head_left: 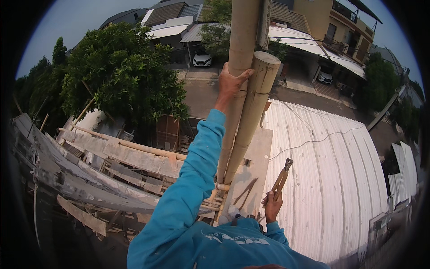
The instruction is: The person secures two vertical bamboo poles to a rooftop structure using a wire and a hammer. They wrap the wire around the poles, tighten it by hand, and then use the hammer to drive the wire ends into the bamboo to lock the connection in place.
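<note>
Matt bamboo poles [244, 89] (corrugated metal roof [331, 179])

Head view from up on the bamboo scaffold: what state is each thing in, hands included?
Left hand: raised, gripping the bamboo poles.
Right hand: low, closed on the pincers.
Pincers: held tilted, head pointing up, jaws together.
Bamboo poles: two side by side, near upright, touching; shorter one's cut end showing.
Corrugated roof: white, a thin wire lying across it.
Two cars: parked below.
</note>
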The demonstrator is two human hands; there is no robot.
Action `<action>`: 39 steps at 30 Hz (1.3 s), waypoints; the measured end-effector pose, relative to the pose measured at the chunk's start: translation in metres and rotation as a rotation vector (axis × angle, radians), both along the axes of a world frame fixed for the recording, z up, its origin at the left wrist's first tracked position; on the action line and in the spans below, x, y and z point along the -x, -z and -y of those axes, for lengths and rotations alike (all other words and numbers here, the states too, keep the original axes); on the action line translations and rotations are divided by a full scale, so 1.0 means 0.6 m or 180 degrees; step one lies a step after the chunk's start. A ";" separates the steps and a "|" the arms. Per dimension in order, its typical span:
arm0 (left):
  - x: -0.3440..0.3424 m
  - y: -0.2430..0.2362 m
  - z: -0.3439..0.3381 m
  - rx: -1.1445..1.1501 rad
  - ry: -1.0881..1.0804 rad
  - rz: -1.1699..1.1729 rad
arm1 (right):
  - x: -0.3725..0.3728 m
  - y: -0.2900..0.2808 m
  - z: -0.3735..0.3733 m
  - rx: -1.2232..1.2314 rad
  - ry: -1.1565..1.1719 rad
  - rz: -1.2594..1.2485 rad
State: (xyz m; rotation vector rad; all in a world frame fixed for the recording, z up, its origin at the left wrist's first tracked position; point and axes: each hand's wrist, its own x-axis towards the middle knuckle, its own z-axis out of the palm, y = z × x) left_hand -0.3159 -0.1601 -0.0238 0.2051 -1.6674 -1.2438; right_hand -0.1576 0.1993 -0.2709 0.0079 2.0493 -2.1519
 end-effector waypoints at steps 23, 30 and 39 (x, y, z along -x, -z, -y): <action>-0.005 0.054 0.022 0.0511 0.0252 0.0005 | -0.069 0.089 -0.096 -0.0700 -0.0135 0.1223; 0.000 0.138 0.050 0.0326 0.0192 0.0072 | -0.053 0.206 -0.143 -0.1382 -0.0650 0.1556; -0.023 0.263 0.087 0.0114 0.0076 0.0059 | 0.037 0.400 -0.179 -0.2895 -0.1677 0.0875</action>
